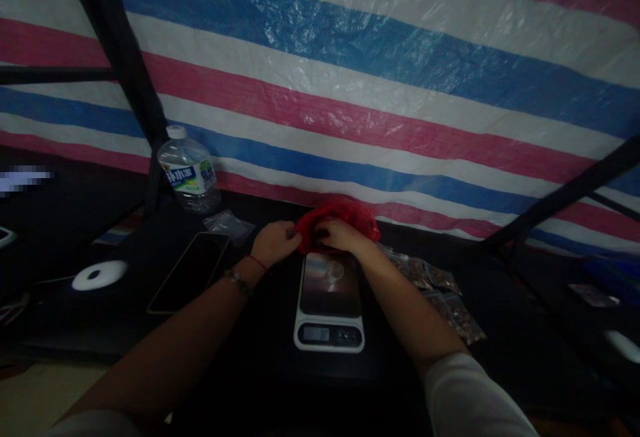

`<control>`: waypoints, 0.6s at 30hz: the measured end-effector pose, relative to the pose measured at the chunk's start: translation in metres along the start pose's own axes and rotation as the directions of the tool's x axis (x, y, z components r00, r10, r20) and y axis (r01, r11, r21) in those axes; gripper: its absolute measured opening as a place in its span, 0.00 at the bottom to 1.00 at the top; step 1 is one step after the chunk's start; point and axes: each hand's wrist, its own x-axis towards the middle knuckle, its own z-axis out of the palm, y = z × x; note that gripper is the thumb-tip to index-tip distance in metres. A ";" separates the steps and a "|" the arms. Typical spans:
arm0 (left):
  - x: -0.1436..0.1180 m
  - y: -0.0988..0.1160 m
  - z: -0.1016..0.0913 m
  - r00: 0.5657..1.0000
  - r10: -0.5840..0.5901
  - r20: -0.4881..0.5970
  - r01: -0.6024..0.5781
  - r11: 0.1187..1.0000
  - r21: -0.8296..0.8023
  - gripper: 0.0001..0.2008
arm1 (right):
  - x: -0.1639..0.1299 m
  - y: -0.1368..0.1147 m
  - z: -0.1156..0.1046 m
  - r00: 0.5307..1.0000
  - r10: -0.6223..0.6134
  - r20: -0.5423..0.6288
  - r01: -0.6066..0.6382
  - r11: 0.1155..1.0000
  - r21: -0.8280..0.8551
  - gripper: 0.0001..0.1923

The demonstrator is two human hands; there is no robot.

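A red plastic bag (345,211) lies behind the digital scale (330,300) on the black table. At the bag's left edge, my left hand (277,242) pinches the plastic between thumb and fingers. My right hand (336,233) reaches into the bag's mouth; its fingertips are in shadow, so what they touch is hidden. The scale has a white body, a dark shiny top plate and a small lit display. To the right of my right forearm lie several small clear zip bags (453,310) with brownish contents.
Left of the scale are a dark phone (193,270), a white oval device (100,275) and flat clear bags (227,225). A large clear plastic bottle (189,173) stands farther back. Striped plastic sheeting (350,77) and black metal poles (117,43) rise behind the table.
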 end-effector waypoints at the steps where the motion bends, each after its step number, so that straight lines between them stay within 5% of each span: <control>1: -0.001 0.000 -0.001 1.000 0.005 -0.019 -0.006 1.000 -0.026 0.12 | 0.001 -0.002 0.002 1.000 -0.009 -0.002 0.009 1.000 0.012 0.12; 4: -0.004 -0.001 -0.010 0.987 0.053 -0.151 -0.070 0.991 -0.110 0.19 | 0.007 -0.007 0.010 0.999 -0.039 -0.013 0.040 0.998 0.053 0.13; 7: -0.006 -0.007 -0.022 0.947 0.262 -0.184 -0.292 0.943 -0.161 0.24 | 0.010 -0.008 0.013 0.999 0.004 -0.037 -0.001 0.998 0.061 0.10; 10: -0.007 -0.010 -0.033 0.847 0.529 0.049 -0.505 0.830 -0.237 0.20 | 0.004 -0.005 0.005 0.985 0.135 -0.110 -0.136 0.991 0.005 0.08; 13: -0.007 -0.008 -0.037 0.743 0.603 0.291 -0.527 0.795 -0.301 0.19 | -0.007 -0.002 -0.007 0.960 0.207 -0.188 -0.215 0.976 -0.024 0.08; 15: -0.007 -0.005 -0.037 0.716 0.603 0.353 -0.521 0.797 -0.305 0.20 | -0.014 -0.001 -0.012 0.959 0.215 -0.188 -0.225 0.974 -0.037 0.11; 18: -0.008 0.002 -0.038 0.738 0.592 0.324 -0.530 0.806 -0.263 0.20 | -0.018 -0.001 -0.013 0.962 0.194 -0.190 -0.208 0.977 -0.054 0.14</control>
